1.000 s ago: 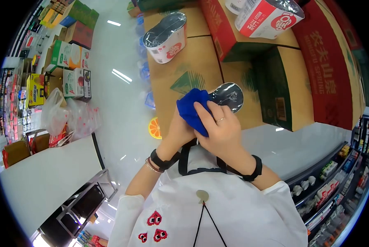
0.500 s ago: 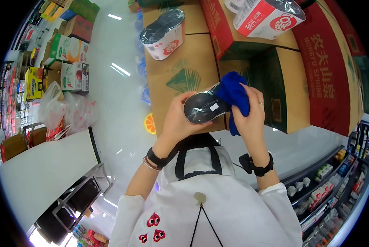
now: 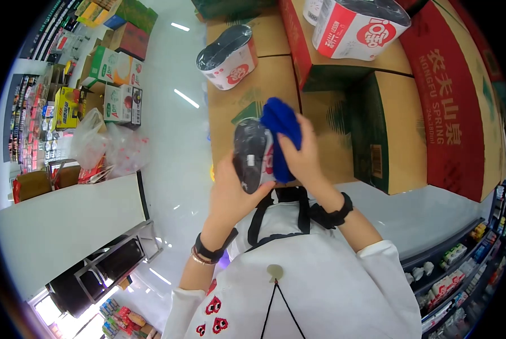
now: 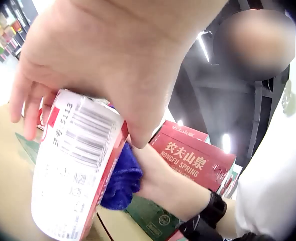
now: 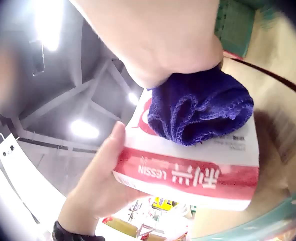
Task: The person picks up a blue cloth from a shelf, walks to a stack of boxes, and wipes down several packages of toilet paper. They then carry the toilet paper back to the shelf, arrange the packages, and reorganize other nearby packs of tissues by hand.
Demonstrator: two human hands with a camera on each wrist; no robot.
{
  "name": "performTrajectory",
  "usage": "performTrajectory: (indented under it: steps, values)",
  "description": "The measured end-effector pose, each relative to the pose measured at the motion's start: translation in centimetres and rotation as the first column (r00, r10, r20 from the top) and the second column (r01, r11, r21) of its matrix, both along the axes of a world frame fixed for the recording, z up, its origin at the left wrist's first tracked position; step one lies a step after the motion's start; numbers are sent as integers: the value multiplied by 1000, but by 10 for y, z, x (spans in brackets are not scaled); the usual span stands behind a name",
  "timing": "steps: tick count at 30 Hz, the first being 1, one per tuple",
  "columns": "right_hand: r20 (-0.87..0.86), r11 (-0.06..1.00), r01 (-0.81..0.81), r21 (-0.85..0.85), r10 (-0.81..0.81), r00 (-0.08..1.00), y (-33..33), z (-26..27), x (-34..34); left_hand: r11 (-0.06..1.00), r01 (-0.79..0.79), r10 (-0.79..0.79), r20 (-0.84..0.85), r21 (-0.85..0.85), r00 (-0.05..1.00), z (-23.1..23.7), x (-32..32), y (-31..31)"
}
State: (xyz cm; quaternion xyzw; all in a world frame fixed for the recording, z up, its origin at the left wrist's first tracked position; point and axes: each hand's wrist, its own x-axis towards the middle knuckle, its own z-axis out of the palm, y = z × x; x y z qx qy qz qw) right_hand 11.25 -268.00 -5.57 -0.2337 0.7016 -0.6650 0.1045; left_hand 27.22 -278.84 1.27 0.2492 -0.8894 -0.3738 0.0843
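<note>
My left hand (image 3: 226, 189) grips a shrink-wrapped twin pack (image 3: 248, 148) with a dark top and a white-and-red sleeve, thumb along its near side. The pack's barcode end (image 4: 82, 150) faces the left wrist camera. My right hand (image 3: 305, 158) holds a bunched blue cloth (image 3: 282, 127) against the printed side of the pack. In the right wrist view the cloth (image 5: 203, 108) lies on the white part of the sleeve, above its red LESSIN band (image 5: 188, 173). The right fingertips are hidden by the cloth there.
Brown cartons (image 3: 315, 118) lie beneath my hands. A similar twin pack (image 3: 230, 65) stands at the far left of them, another (image 3: 360, 34) on a raised carton at the far right. Red Nongfu Spring cartons (image 3: 450, 107) stand at the right, a white table (image 3: 77, 220) at the left.
The twin pack was turned in my left hand and moved left, its long side now facing right. The cloth went from its far right end onto that side.
</note>
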Motion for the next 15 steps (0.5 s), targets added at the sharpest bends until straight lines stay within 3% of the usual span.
performTrajectory:
  steps: [3, 4, 6, 7, 10, 11, 12, 15]
  values:
    - [-55, 993, -65, 103, 71, 996, -4, -7, 5, 931, -244, 189, 213, 270, 959, 7, -2, -11]
    - [-46, 988, -82, 133, 88, 995, -4, -12, 6, 933, -247, 192, 216, 261, 957, 0, -5, -15]
    - [-39, 985, -93, 147, 100, 994, -7, -5, 5, 842, -387, 410, 21, 376, 912, -11, -17, -24]
    - [-35, 980, -99, 171, 106, 994, -7, -2, 6, 961, -275, 276, -51, 35, 960, -15, -22, -21]
    - [-63, 980, -131, 151, 142, 988, -9, 28, 19, 958, -282, 284, -43, 51, 958, -15, -33, -14]
    - [-105, 979, -187, 76, 195, 975, -8, 34, 23, 962, -270, 272, -48, 42, 961, -20, -30, -15]
    - [-43, 961, -267, 69, 271, 962, -5, 48, 29, 963, -268, 270, -41, 39, 962, -18, -26, -13]
    - [-73, 950, -288, 117, 298, 952, -8, 33, 38, 962, -261, 267, -73, 81, 961, -25, -16, -17]
